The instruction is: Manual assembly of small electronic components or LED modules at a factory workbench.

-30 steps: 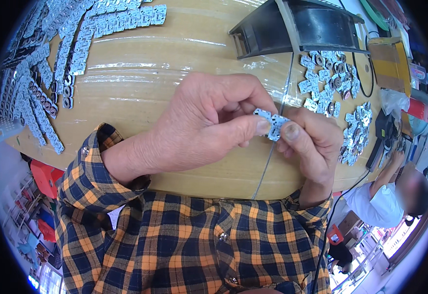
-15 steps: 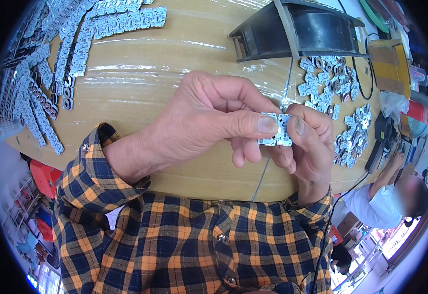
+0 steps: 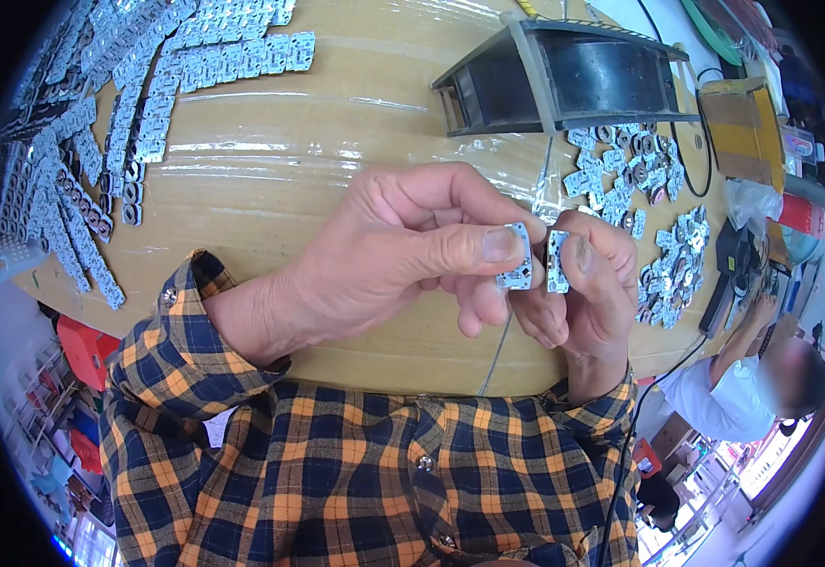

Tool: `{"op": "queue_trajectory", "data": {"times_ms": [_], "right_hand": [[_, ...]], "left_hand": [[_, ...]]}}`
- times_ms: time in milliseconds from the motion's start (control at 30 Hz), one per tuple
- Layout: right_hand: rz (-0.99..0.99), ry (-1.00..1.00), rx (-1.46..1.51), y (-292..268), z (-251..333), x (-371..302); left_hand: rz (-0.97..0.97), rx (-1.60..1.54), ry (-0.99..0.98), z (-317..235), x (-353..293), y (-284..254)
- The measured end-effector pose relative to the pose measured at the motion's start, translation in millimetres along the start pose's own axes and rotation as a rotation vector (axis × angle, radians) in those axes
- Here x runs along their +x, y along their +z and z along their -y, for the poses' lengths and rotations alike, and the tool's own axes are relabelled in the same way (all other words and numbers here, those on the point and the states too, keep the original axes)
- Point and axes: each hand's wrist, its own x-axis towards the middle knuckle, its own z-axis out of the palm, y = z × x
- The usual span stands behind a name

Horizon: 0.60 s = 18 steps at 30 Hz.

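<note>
I judge that the step in hand is separating two pieces: a small circuit board is pinched in my left hand, and a second board in my right hand, above the tabletop, with a narrow gap between. The next move, I think, calls for firm pinch on both. My left thumb lies nearly flat, pointing rightward; my right thumb points away from me, fingers curled.

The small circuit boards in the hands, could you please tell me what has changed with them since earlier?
The bluish rectangular circuit board in the left hand and the matching board in the right hand, edge to edge before, have parted sideways, leaving a gap. Neither was let go. The loose bluish boards piled at right stayed put.
</note>
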Motion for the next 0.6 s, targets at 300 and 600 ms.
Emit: {"op": "queue_trajectory", "data": {"times_ms": [300, 600], "right_hand": [[-0.161, -0.153, -0.449, -0.2, -2.3, -1.8], [-0.160, -0.154, -0.484, 2.0, -2.3, -3.6]], "left_hand": [[-0.036, 0.871, 0.496, -0.7, -0.3, 1.7], [-0.130, 0.951, 0.582, 0.4, -4.3, 6.0]]}}
